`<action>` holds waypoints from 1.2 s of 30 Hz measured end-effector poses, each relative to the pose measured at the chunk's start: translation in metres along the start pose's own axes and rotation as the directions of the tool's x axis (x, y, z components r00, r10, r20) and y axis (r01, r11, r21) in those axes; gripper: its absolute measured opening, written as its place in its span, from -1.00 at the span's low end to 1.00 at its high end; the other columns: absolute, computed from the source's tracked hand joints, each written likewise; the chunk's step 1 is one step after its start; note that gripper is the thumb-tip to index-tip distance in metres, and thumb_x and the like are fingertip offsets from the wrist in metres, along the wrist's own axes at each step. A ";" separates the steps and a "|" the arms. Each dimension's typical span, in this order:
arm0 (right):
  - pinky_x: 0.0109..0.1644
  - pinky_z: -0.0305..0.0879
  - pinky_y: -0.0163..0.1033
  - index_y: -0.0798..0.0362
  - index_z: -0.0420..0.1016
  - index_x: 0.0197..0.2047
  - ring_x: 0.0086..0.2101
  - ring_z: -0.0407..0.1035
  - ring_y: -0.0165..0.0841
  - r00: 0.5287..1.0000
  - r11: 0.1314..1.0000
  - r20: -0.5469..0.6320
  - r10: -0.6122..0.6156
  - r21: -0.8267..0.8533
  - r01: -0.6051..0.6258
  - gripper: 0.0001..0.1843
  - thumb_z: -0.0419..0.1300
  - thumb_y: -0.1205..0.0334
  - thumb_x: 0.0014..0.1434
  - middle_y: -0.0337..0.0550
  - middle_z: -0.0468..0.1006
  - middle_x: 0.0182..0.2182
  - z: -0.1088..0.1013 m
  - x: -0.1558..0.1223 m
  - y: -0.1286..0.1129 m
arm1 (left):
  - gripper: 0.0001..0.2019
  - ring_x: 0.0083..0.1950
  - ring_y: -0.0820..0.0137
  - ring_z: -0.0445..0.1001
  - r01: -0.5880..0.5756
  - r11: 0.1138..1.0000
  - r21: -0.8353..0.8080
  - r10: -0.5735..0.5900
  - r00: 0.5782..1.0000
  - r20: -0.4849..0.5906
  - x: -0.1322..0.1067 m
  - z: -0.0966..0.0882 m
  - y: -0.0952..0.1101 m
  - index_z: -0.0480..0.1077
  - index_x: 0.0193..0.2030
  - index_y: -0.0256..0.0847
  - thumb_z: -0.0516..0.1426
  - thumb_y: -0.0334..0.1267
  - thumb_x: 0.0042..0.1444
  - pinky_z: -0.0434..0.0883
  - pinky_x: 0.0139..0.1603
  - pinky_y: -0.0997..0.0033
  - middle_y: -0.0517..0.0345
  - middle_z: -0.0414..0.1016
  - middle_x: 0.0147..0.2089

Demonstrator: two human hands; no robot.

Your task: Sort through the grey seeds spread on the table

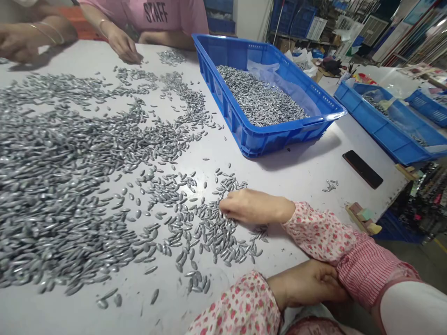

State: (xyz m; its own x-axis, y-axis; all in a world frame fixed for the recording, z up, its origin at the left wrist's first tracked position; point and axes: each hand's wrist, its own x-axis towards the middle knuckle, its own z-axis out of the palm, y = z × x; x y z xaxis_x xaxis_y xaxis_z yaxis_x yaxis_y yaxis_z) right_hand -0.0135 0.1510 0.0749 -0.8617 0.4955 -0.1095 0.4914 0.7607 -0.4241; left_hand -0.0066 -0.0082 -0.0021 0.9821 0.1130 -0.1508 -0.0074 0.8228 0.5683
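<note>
Small grey, seed-shaped metal pieces lie spread in a wide heap over the white table. My right hand rests knuckles up on a thin patch of these pieces. Its fingers curl down onto them and the fingertips are hidden. My left hand is near the table's front edge, closed around the striped cuff of my right sleeve. Both my arms wear floral sleeve covers.
A blue crate partly filled with the same pieces stands at the back right, with more blue crates beyond. A black phone lies near the right edge. Across the table, two other people's hands touch the heap.
</note>
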 end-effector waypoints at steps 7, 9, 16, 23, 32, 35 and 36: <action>0.06 0.30 -0.21 0.16 0.44 0.00 -0.10 0.40 -0.35 0.989 0.972 -0.132 -0.070 0.214 0.097 -0.80 0.08 0.44 0.35 -0.03 0.54 -0.10 -0.021 -0.009 0.020 | -0.26 -0.36 0.51 0.39 -0.001 1.000 -0.006 0.001 1.000 -0.009 0.005 -0.003 -0.008 0.43 -0.24 -0.34 0.42 0.25 -0.42 0.33 -0.22 0.46 0.17 0.43 -0.34; 0.14 0.28 -0.16 0.15 0.37 0.14 0.02 0.35 -0.30 0.988 0.976 -0.114 -0.106 0.179 0.125 -0.70 0.11 0.36 0.36 0.06 0.45 0.07 -0.025 -0.020 0.017 | -0.27 -0.36 0.50 0.40 -0.003 1.000 -0.012 0.003 1.000 0.002 0.006 -0.004 -0.009 0.43 -0.24 -0.34 0.42 0.25 -0.40 0.35 -0.21 0.44 0.16 0.44 -0.33; 0.35 -0.03 0.23 0.10 0.18 0.35 0.32 -0.09 0.12 1.000 0.997 0.005 -0.027 -0.076 0.027 0.01 0.37 -0.30 0.01 0.23 0.05 0.35 -0.001 -0.082 0.011 | -0.20 -0.27 0.47 0.43 0.073 0.997 0.008 -0.073 0.997 0.004 0.003 0.002 -0.001 0.41 -0.23 -0.26 0.43 0.28 -0.54 0.35 -0.15 0.39 0.13 0.46 -0.24; 0.38 -0.25 0.36 0.06 0.02 0.44 0.39 -0.41 0.15 0.993 0.985 -0.086 -0.076 -0.162 0.061 0.11 0.22 -0.45 0.06 0.21 -0.22 0.44 0.063 -0.060 -0.005 | -0.21 -0.26 0.47 0.43 0.050 0.998 0.030 -0.051 0.998 0.028 0.006 0.000 -0.004 0.40 -0.20 -0.29 0.44 0.24 -0.51 0.37 -0.19 0.42 0.12 0.45 -0.25; 0.43 -0.18 0.16 0.12 0.25 0.30 0.37 -0.21 -0.08 0.879 0.989 -0.469 0.088 -0.067 -0.134 -0.44 0.09 -0.01 0.36 0.12 0.08 0.37 0.050 0.001 0.019 | -0.32 -0.29 0.47 0.43 -0.029 0.997 0.066 0.025 0.998 0.059 0.017 -0.009 -0.019 0.42 -0.25 -0.34 0.41 0.15 -0.43 0.42 -0.29 0.51 0.08 0.43 -0.31; 0.41 -0.14 0.18 0.12 0.13 0.37 0.36 -0.15 -0.06 0.853 0.969 -0.466 0.236 0.048 -0.242 -0.25 0.09 -0.19 0.32 0.18 0.05 0.37 0.044 -0.012 0.041 | -0.35 -0.28 0.44 0.45 -0.014 0.999 0.032 0.012 0.998 0.060 0.023 -0.011 -0.023 0.38 -0.26 -0.31 0.43 0.08 -0.43 0.43 -0.30 0.48 0.05 0.45 -0.28; 0.41 -0.13 0.20 0.13 0.08 0.40 0.37 -0.15 -0.04 0.867 0.964 -0.426 0.258 0.058 -0.258 -0.15 0.11 -0.27 0.27 0.21 0.02 0.38 0.044 -0.015 0.044 | -0.37 -0.28 0.43 0.45 -0.011 1.000 0.021 0.010 0.998 0.061 0.025 -0.012 -0.025 0.38 -0.26 -0.30 0.43 0.05 -0.43 0.43 -0.31 0.48 0.04 0.46 -0.28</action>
State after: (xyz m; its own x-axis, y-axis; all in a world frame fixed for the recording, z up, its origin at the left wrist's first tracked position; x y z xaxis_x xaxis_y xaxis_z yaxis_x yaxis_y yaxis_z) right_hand 0.0151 0.1585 0.0182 -0.5667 0.8043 0.1787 0.6888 0.5815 -0.4329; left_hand 0.0157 -0.0189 -0.0295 0.9916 0.0869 -0.0957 -0.0144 0.8097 0.5867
